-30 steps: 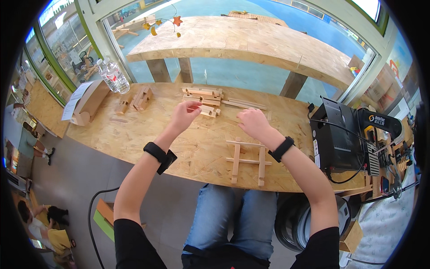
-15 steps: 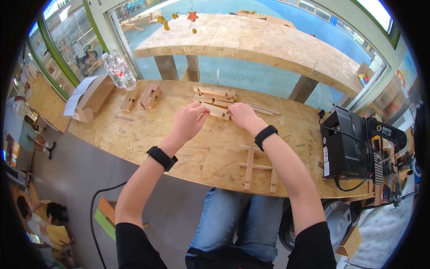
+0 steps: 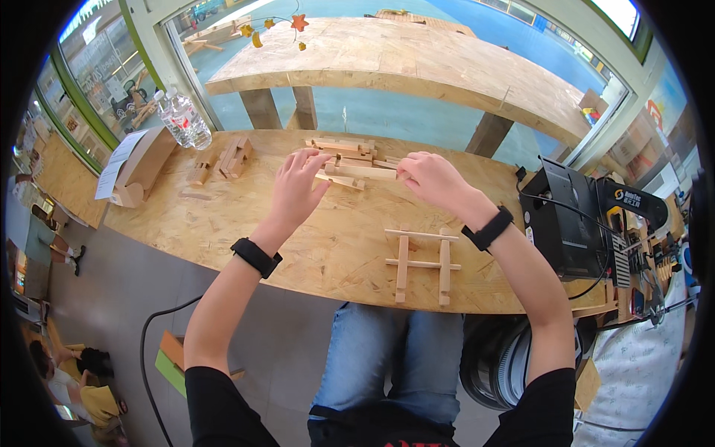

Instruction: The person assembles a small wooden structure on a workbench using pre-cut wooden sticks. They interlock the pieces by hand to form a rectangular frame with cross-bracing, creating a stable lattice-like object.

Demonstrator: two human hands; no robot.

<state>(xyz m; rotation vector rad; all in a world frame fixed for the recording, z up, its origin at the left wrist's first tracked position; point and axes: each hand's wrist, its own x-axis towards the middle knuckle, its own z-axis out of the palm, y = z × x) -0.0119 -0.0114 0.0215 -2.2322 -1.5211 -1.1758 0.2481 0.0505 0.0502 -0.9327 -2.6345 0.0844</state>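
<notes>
1. Overall bright, even, daylight-type look; tabletop (image 3: 223, 227) well lit.
2. Upper-R window pane (image 3: 617, 13) blown out, nr-wht; strongest light from top side.
3. Small glints on water bottles (image 3: 195, 130).
4. Floor (image 3: 149, 268) dimmer, greyish.
5. L hand (image 3: 296, 190) & R hand (image 3: 441, 180) fairly crisp; far-L person (image 3: 40, 240) soft, detail lost.
6. Fisheye: straight edges bow twd rim; blk vignette, bluish fringe.

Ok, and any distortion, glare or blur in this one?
Head view: the near edge of the workbench bows, fisheye-style; the pane at upper right washes out white, also head view; the right hand and wooden frame, same view, look fairly sharp.
</notes>
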